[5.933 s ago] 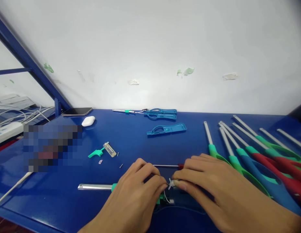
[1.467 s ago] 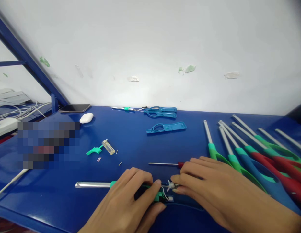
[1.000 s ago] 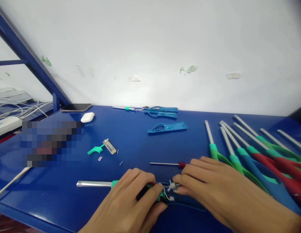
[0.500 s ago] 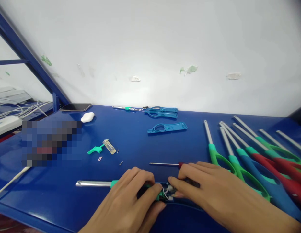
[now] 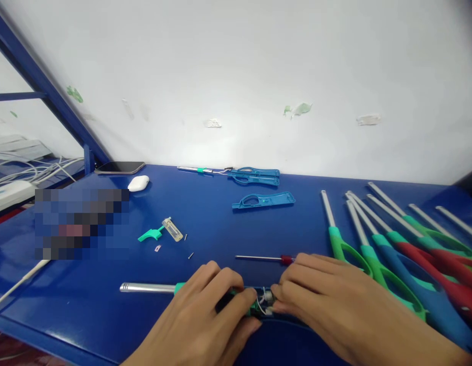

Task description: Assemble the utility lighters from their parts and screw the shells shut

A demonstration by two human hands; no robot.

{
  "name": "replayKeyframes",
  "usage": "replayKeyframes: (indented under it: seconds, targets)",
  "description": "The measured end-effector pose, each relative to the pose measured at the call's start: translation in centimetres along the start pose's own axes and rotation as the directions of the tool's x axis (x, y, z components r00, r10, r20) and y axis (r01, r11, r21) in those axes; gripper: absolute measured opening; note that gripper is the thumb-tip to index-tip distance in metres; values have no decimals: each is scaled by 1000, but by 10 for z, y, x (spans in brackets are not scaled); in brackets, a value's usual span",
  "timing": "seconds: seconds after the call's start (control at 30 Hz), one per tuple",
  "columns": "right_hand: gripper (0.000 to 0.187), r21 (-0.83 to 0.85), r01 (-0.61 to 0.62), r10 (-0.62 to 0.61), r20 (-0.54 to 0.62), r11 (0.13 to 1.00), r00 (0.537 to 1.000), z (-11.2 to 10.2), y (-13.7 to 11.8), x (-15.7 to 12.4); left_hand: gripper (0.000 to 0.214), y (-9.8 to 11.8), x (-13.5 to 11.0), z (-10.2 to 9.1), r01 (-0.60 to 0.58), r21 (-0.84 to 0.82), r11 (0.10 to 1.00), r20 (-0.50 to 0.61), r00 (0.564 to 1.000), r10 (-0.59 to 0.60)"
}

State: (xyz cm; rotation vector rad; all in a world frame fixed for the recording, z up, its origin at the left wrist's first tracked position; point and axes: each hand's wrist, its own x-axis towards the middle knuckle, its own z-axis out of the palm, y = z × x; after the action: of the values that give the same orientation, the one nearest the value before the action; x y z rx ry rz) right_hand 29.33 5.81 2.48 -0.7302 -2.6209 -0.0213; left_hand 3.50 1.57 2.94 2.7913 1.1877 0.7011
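Observation:
An opened long-necked lighter (image 5: 148, 288) lies in front of me, its slotted metal tube pointing left. My left hand (image 5: 205, 315) is closed round its middle, thumb and fingers on the green and dark inner parts. At the exposed inside, with thin white wires (image 5: 259, 301) and a small grey part (image 5: 268, 295), the fingertips of my right hand (image 5: 323, 300) pinch and press. They hide most of the handle end. Just beyond my right knuckles lies a thin screwdriver (image 5: 260, 258); the hand covers part of its red handle.
Several assembled lighters (image 5: 382, 256) lie at the right. Blue shell halves (image 5: 264, 201) and a wired metal tube (image 5: 193, 169) lie at the back. Left of centre are a green trigger (image 5: 151, 234), a clear tank (image 5: 172, 230) and tiny screws (image 5: 190, 255). A phone (image 5: 119, 168) and white case (image 5: 138, 183) lie back left.
My right fingers have drawn together and bent down over the lighter's inside, covering the dark part seen there before. More of the screwdriver's red handle shows. My left hand stays put.

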Motion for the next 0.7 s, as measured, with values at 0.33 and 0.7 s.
replayKeyframes:
  seconds: [0.33, 0.7]
  targets:
    - [48, 166, -156, 136, 125, 974, 983, -15, 5, -12, 28, -1, -1, 4, 6, -1, 1000, 64, 998, -5]
    - [36, 84, -130, 118, 132, 988, 984, -11, 17, -19, 23, -2, 2, 4, -7, 34, 999, 37, 999, 6]
